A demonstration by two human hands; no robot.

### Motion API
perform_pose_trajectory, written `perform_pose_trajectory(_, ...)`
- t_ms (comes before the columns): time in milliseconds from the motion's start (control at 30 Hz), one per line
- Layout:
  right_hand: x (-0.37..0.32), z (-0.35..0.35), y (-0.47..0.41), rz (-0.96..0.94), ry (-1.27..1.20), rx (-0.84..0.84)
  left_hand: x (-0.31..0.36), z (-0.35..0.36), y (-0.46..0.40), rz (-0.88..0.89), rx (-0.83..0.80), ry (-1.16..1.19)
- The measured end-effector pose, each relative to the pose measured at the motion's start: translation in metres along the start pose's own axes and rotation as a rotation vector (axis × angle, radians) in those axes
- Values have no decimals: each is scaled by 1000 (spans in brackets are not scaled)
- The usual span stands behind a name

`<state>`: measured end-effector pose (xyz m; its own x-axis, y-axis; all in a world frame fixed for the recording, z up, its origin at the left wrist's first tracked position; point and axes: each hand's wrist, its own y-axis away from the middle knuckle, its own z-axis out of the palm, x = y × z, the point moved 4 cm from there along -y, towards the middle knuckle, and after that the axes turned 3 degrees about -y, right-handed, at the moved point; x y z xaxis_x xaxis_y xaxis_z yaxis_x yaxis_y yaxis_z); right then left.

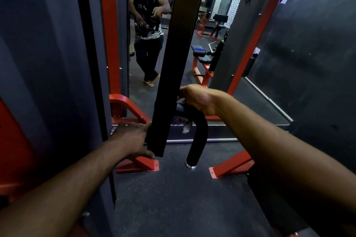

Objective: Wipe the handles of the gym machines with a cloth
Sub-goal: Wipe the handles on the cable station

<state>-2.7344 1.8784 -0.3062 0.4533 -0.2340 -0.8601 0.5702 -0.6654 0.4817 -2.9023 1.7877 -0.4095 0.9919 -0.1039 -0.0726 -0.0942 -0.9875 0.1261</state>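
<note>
Left grip (133, 136) clasps black bar (169, 75) — right grip (198, 98) clutches padded handle (196, 136).

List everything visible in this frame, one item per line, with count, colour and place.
Handle: one, black padded curved bar with a silver end cap, centre, by the hanging bar.
Hanging bar: one, black, flat, running from the top to the centre.
Cloth: one, whitish, mostly hidden, below the right hand behind the handle.
Machine frame: red uprights and floor feet, left and right.
Mirror: one, behind the frame, reflecting a person and red benches.
Floor: dark grey.
Left hand: fingers against the hanging bar's lower end.
Right hand: wrapped over the top of the handle.
</note>
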Motion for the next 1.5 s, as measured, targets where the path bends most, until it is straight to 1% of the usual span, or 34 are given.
perform_pose_trajectory(67,-1,0,0,10,24,27,-1,1,0,-5,-2,5)
perform_pose_trajectory(133,-1,-2,2,-14,114,55,-2,1,0,-5,-8,17)
perform_pose_trajectory(267,1,1,7,-67,178,47,-1,1,0,-2,0,34)
perform_pose_trajectory(367,0,3,5,-78,277,95,-1,1,0,-2,17,40)
perform_pose_trajectory(433,0,3,5,-72,314,97,-1,1,0,0,21,42)
perform_pose_trajectory(533,-2,2,6,-50,291,89,0,0,0,6,21,41)
perform_pose_trajectory(633,-6,1,3,-32,177,116,1,-1,1,3,30,44)
perform_pose_trajectory(700,-7,3,1,-2,131,67,0,-1,1,1,23,27)
perform_pose_trajectory(767,-3,6,2,57,122,-37,0,0,1,0,30,19)
perform_pose_trajectory(833,4,10,2,84,142,-67,-3,1,1,-3,33,39)
perform_pose_trajectory(900,8,12,3,45,150,-31,-2,0,2,7,45,44)
perform_pose_trajectory(967,12,9,6,-53,157,-24,0,-1,3,17,56,30)
perform_pose_trajectory(1067,36,-2,12,-193,50,-41,2,-3,3,13,67,38)
perform_pose_trajectory(1133,56,-10,13,-320,-100,29,1,-5,4,10,66,57)
perform_pose_trajectory(1200,69,-11,12,-418,-175,97,1,-3,5,11,83,63)
perform_pose_trajectory(1333,90,-13,7,-469,-337,152,3,-5,5,32,125,73)
perform_pose_trajectory(1400,103,-10,6,-469,-438,202,3,-6,5,33,121,61)
perform_pose_trajectory(1500,112,-1,7,-530,-526,239,2,-4,3,40,125,58)
